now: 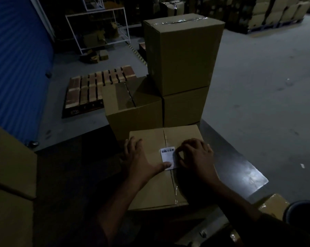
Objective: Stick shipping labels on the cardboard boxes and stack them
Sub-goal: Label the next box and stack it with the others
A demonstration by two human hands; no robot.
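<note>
A taped cardboard box [150, 189] lies on the dark metal table [239, 168] right in front of me. A white shipping label [168, 156] with a barcode sits on its top, across the tape seam. My left hand [141, 157] rests flat on the box top, its thumb pressing the label's lower edge. My right hand [195, 155] lies on the box to the right of the label, fingers bent and touching the label's right edge. Behind stands a stack of boxes: one tall box [182, 54] on top of two lower boxes [136, 107].
Large cardboard boxes [9, 175] stand at my left. A wooden pallet [97, 86] lies on the grey floor beyond the stack, a white metal rack [97, 27] stands behind it, and a blue shutter wall [13, 59] runs along the left. More stacked cartons [279, 11] sit far right.
</note>
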